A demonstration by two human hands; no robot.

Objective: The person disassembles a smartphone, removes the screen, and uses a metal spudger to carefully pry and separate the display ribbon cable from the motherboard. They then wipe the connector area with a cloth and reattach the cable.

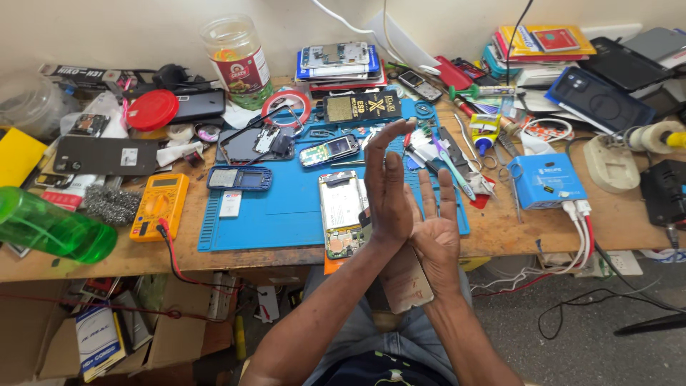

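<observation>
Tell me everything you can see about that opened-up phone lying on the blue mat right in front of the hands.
The opened phone lies flat on the blue work mat, long side pointing away from the person, back cover off. Its upper part shows a pale silvery metal frame; the lower end exposes a green circuit board with small parts. It rests near the mat's front edge, just left of the raised left hand, whose heel overlaps its right edge in the view; whether they touch cannot be told.

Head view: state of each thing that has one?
Left hand: open, fingers up, empty.
Right hand: open, palm up, against left hand.
Phone: back off, board exposed, flat on blue mat.
Jar: lid off, upright.
Red lid: off, lying on bench.
Green bottle: on its side.
</observation>
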